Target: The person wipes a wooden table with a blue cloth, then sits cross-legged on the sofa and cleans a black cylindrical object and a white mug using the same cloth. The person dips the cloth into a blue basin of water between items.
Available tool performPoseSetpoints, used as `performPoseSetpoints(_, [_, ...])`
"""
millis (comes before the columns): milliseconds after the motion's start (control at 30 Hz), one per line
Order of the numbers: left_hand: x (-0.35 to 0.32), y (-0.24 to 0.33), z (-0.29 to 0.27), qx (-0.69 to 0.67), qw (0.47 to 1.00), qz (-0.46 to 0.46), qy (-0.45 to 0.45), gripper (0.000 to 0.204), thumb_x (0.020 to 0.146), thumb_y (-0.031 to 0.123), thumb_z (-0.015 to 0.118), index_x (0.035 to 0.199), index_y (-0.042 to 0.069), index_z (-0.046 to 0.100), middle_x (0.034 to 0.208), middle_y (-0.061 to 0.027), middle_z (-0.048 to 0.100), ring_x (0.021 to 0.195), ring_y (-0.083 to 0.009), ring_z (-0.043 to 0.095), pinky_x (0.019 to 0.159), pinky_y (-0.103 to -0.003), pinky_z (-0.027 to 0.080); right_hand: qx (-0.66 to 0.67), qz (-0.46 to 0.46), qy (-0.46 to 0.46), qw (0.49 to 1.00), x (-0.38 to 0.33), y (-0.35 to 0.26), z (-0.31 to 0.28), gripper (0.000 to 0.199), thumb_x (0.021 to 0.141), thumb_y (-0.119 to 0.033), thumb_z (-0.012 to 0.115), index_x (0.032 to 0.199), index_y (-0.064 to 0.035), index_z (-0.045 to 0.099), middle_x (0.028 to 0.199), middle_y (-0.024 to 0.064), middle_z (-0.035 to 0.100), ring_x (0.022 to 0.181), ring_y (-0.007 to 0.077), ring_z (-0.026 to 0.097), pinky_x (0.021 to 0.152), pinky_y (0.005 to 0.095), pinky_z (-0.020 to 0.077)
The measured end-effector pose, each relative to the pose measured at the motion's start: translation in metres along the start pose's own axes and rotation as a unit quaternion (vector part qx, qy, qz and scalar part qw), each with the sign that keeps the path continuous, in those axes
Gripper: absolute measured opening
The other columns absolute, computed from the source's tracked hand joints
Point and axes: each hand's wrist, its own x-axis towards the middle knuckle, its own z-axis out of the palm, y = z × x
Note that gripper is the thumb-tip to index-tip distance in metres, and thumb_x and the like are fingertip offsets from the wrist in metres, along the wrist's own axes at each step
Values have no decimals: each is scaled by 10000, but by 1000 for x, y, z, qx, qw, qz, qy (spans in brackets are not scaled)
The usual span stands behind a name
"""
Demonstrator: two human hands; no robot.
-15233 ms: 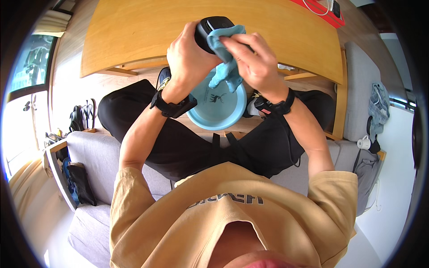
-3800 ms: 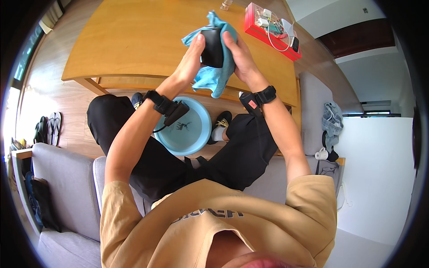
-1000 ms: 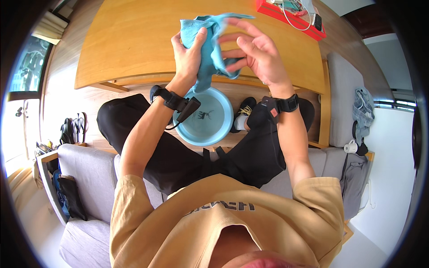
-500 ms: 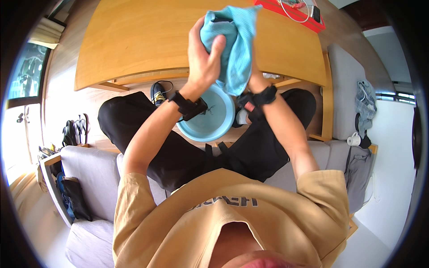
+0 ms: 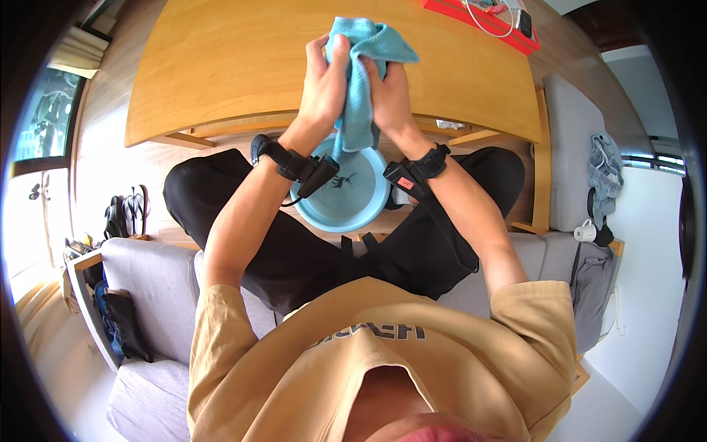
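A light blue cloth [image 5: 359, 81] is bunched between both my hands, raised over the edge of the wooden table [image 5: 221, 66]. My left hand [image 5: 324, 81] grips its left side and my right hand [image 5: 389, 92] presses against its right side. A strip of the cloth hangs down toward a light blue basin [image 5: 346, 199] on the floor between my knees. The dark object seen in the earlier frames is hidden or gone; I cannot tell if it is inside the cloth. Both wrists carry black bands.
A red tray [image 5: 482, 18] with cables and small items lies on the table's far right. I sit on a grey sofa [image 5: 147, 295]. A white mug [image 5: 584, 233] and grey clothing [image 5: 607, 166] are at the right. Sandals [image 5: 121, 214] lie at the left.
The hands have closed together around the cloth, which was spread out in the left hand a second ago. The dark object held earlier no longer shows.
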Motion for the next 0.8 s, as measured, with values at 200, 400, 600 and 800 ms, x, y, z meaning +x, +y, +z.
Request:
performPoseSetpoints(200, [-8, 11, 8, 56, 993, 95, 47, 519, 1154, 456, 480, 1345, -12, 598, 1081, -110, 711, 993, -204, 639, 917, -374, 531, 45, 8, 20, 999, -2, -13, 7, 301, 1131, -186, 534, 1343, 8, 624, 1216, 55, 687, 1060, 133, 639, 935, 304, 526])
performPoseSetpoints(400, [-15, -1, 11, 192, 923, 326, 62, 457, 1067, 297, 605, 1409, -5, 581, 1393, -274, 613, 1176, -452, 656, 977, -492, 544, 130, 105, 34, 985, 3, -12, 8, 364, 1163, -318, 463, 1305, -24, 625, 1198, 29, 676, 1063, 114, 632, 924, 299, 538])
performPoseSetpoints(600, [-19, 1, 14, 230, 878, 420, 30, 467, 1120, 335, 528, 1443, 5, 599, 1514, -283, 544, 1301, -475, 607, 1082, -503, 507, 269, 200, 63, 940, 1, -24, 4, 550, 1151, -501, 336, 1434, -114, 606, 1392, 81, 680, 1257, 234, 673, 1086, 396, 557])
performPoseSetpoints(800, [-22, 7, 19, 190, 911, 363, 28, 367, 939, 97, 588, 1284, 72, 711, 1394, -227, 591, 1225, -423, 624, 1029, -490, 526, 201, 157, 95, 962, 2, -19, 1, 446, 1154, -369, 364, 1290, -56, 651, 1247, 85, 705, 1127, 183, 686, 970, 357, 570])
